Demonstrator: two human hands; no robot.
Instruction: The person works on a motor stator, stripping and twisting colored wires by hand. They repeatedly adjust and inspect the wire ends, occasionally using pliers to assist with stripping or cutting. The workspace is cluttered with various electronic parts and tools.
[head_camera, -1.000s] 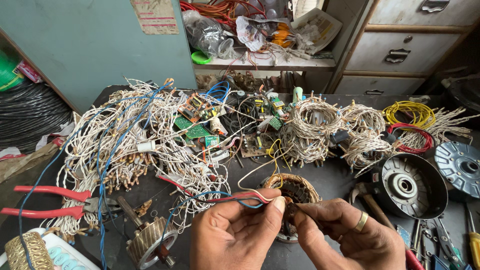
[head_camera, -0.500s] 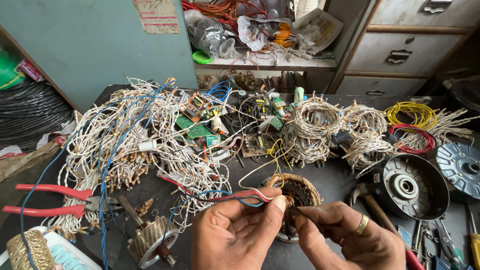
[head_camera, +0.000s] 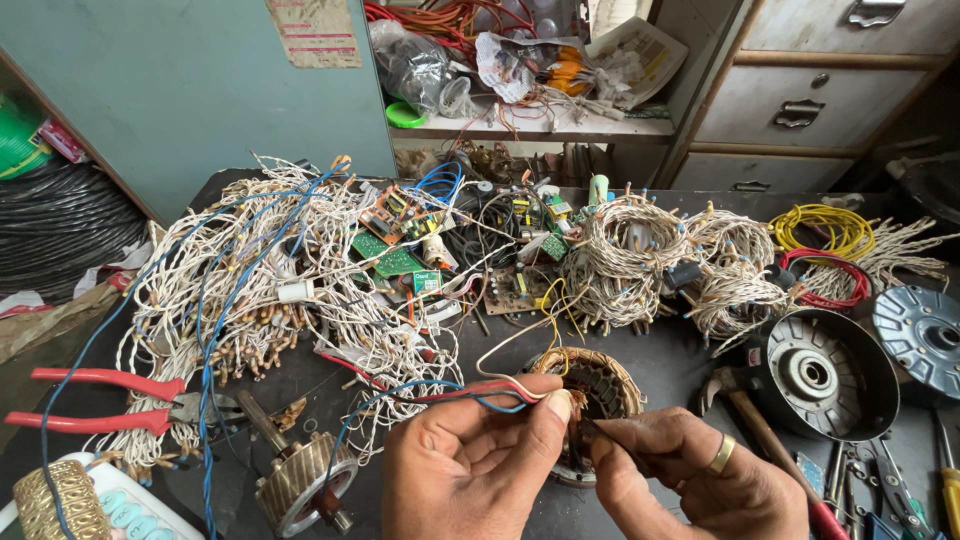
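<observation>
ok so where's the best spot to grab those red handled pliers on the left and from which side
Take the red-handled pliers by the two red handles, probably coming from the left edge of the table. The handles lie splayed and bare, pointing left, while the metal jaws at their right end sit tucked against the heap of white twisted wires, so that end is crowded.

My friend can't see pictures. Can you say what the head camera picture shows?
Two bare hands work over a round copper-wound motor coil on a dark, cluttered workbench: the left hand pinches a bundle of red, blue and white wires, and the right hand, wearing a gold ring, holds a thin dark tool. Red-handled pliers lie left, beside heaps of white wire.
</observation>
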